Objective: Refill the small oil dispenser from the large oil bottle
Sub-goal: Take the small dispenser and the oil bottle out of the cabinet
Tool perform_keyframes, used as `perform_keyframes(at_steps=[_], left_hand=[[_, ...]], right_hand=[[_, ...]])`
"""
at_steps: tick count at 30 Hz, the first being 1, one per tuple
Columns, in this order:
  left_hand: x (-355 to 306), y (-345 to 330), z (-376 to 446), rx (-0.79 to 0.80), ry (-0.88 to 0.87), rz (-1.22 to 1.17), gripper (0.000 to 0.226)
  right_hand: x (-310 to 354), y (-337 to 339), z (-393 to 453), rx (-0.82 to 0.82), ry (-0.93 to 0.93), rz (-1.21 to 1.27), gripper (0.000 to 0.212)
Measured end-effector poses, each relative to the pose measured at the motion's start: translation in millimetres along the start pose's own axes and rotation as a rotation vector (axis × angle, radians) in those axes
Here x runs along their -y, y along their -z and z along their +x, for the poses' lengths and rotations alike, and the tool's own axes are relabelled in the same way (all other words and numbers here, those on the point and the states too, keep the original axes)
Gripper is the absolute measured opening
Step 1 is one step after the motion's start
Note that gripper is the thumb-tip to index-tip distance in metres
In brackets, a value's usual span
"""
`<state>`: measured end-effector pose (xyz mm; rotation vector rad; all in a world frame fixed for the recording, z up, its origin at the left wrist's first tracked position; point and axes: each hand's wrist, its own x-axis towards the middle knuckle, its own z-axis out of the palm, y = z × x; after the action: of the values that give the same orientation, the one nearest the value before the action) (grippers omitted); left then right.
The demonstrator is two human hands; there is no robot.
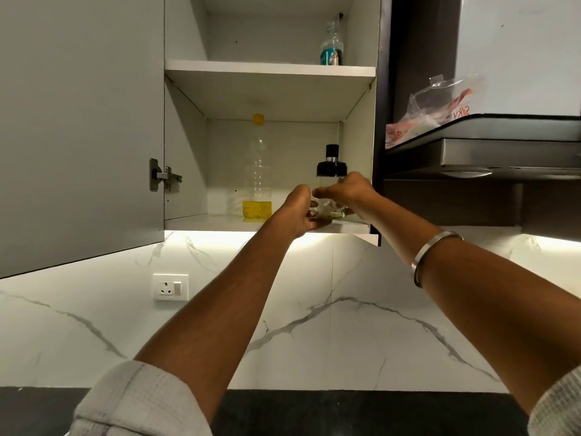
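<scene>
We reached into the open wall cabinet [185, 136] with both hands: our left hand [297, 212] and right hand [349, 190] curled round the small glass oil dispenser [330, 184] on the lower shelf's right side. The large oil bottle [257, 171] stood just left, untouched.

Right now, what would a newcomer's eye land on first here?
Both hands, left hand and right hand, grip the small dispenser with a black cap on the lower cupboard shelf. Left of it stands a tall bottle holding a little yellow oil.
</scene>
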<state>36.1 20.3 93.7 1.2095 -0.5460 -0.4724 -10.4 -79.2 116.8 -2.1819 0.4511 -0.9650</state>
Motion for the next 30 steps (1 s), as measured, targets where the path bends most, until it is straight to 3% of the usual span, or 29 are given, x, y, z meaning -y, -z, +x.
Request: perform_keyframes(at_steps=[10,16,20,30], left_hand=[[30,-11,-62,-0.084,-0.013,-0.034,0.031],[65,-9,-75,-0.13,-0.017,-0.029,0.025],[91,-3,-81,-0.145,-0.003,-0.033,0.033],[161,24,-92,-0.134,0.088,-0.052,0.024]], right_hand=[[-13,9,-68,0.021,0.018,0.042,0.051],[-33,-1,-96,0.028,0.006,0.006,0.066],[-48,-9,-116,0.052,-0.008,-0.01,0.072],[-103,-45,-158,0.1,-0.026,0.019,0.074]])
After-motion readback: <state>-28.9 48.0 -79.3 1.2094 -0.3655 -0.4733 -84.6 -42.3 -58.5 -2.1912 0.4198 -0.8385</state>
